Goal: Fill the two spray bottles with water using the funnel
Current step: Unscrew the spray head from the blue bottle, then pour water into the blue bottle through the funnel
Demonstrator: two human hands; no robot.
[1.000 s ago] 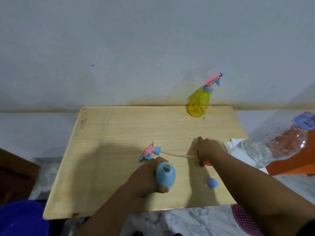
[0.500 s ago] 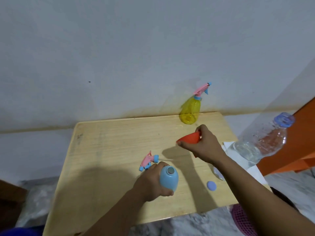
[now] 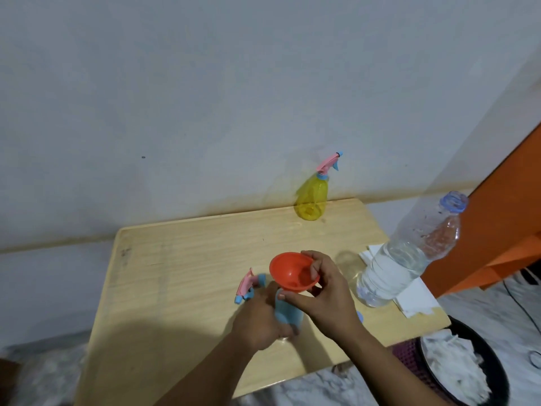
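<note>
Lower centre of the frame, the left hand [image 3: 257,320] has its fingers wrapped round the blue spray bottle [image 3: 288,313], holding it upright on the worktop [image 3: 175,273]. Just above it the right hand [image 3: 325,294] pinches the rim of the orange funnel [image 3: 292,272], whose spout looks to be at the bottle's open neck, though the hands hide the joint. The step appears to be seating the funnel. Left of it lies the detached spray head [image 3: 248,285]. Next comes pouring, which needs the water bottle [image 3: 409,253] at right. The yellow spray bottle [image 3: 311,200] stands capped at the worktop's far edge.
</note>
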